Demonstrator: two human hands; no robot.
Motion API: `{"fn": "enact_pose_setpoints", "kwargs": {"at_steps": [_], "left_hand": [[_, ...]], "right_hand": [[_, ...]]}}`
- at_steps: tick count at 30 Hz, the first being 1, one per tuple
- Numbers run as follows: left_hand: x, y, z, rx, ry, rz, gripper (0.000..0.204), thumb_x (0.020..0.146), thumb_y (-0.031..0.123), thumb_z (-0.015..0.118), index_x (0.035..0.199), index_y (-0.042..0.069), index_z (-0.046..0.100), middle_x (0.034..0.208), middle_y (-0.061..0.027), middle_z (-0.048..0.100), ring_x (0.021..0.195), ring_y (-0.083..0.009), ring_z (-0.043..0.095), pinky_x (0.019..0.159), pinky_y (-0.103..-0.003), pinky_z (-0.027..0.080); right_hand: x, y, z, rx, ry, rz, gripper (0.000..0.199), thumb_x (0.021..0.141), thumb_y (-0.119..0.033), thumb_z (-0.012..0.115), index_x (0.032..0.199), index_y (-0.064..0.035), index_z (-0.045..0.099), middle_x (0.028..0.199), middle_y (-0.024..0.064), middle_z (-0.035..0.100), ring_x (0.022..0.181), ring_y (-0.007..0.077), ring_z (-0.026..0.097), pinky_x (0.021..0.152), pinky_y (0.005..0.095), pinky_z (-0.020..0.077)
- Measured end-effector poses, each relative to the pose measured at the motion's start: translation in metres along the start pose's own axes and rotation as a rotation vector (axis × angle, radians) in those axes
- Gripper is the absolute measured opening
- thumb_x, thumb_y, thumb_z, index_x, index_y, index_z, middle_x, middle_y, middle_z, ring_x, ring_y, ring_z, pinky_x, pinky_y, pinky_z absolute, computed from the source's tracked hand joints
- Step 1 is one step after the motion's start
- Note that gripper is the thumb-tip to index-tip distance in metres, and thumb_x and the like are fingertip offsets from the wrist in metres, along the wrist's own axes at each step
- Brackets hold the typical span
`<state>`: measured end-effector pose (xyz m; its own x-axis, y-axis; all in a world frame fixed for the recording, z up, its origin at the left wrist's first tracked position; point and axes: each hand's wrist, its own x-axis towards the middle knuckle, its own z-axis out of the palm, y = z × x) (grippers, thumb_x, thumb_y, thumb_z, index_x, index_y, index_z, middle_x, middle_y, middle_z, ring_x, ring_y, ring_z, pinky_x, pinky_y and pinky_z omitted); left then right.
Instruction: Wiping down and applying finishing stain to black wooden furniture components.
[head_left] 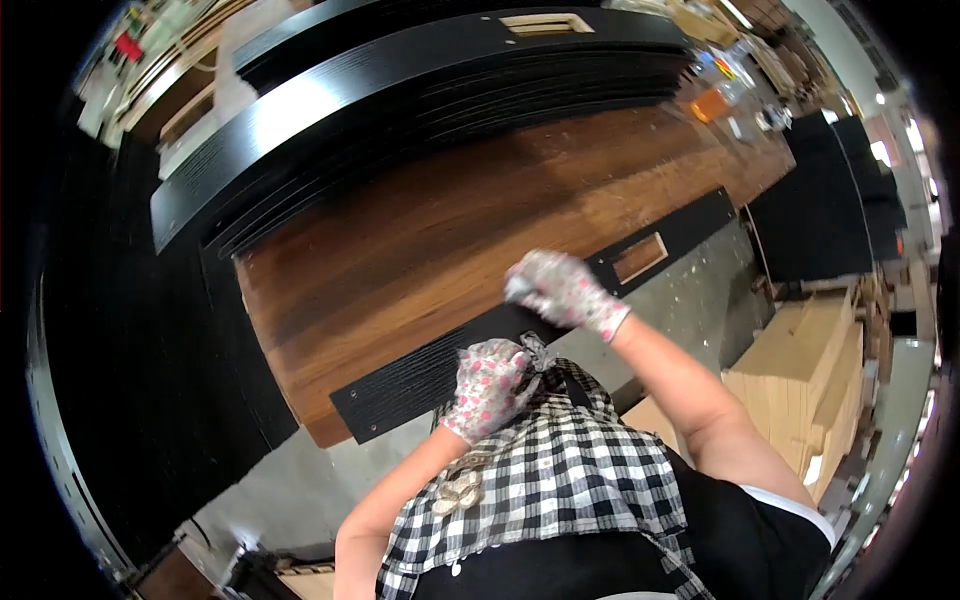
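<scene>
A long black wood-grain board (405, 385) with a rectangular cut-out near its right end lies slantwise along the near edge of the brown table. My left hand (490, 385), in a white floral glove, is closed at the board's near edge, beside the knotted checked apron (560, 460). What its curled fingers hold, if anything, is hidden. My right hand (565, 292), gloved alike and slightly blurred, is closed over the middle of the board, left of the cut-out. A small greyish patch shows at its fingertips, too unclear to name.
A tall stack of similar black boards (400, 95) fills the far side of the brown table (400, 240). An orange-filled bottle (712, 102) stands at the far right corner. Black panels (815, 200) and pale wooden boards (790, 350) are stacked on the right.
</scene>
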<state>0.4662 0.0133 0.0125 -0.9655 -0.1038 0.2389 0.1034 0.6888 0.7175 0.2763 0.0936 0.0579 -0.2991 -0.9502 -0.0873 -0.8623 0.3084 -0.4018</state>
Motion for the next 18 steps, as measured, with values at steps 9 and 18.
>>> {"fn": "enact_pose_setpoints", "kwargs": {"at_steps": [9,18], "left_hand": [[0.029,0.020,-0.001,0.101,-0.078,-0.027,0.031,0.073,0.030,0.072,0.092,0.006,0.062,0.094,-0.0112,0.059,0.090,-0.0304,0.056,0.074,-0.044,0.044],[0.091,0.043,0.037,0.196,0.217,-0.182,0.028,0.069,0.018,0.075,0.091,0.009,0.060,0.101,-0.0106,0.060,0.100,-0.0316,0.056,0.082,-0.045,0.041]], "right_hand": [[-0.034,0.067,-0.015,-0.173,0.188,0.028,0.012,0.082,-0.023,0.058,0.084,-0.0104,0.059,0.086,0.0115,0.062,0.087,0.0295,0.060,0.079,0.0411,0.0500],[-0.075,0.178,-0.072,-0.220,0.250,0.292,0.010,0.076,-0.022,0.063,0.080,-0.0126,0.062,0.081,0.0117,0.061,0.081,0.0310,0.060,0.071,0.0422,0.0500]]}}
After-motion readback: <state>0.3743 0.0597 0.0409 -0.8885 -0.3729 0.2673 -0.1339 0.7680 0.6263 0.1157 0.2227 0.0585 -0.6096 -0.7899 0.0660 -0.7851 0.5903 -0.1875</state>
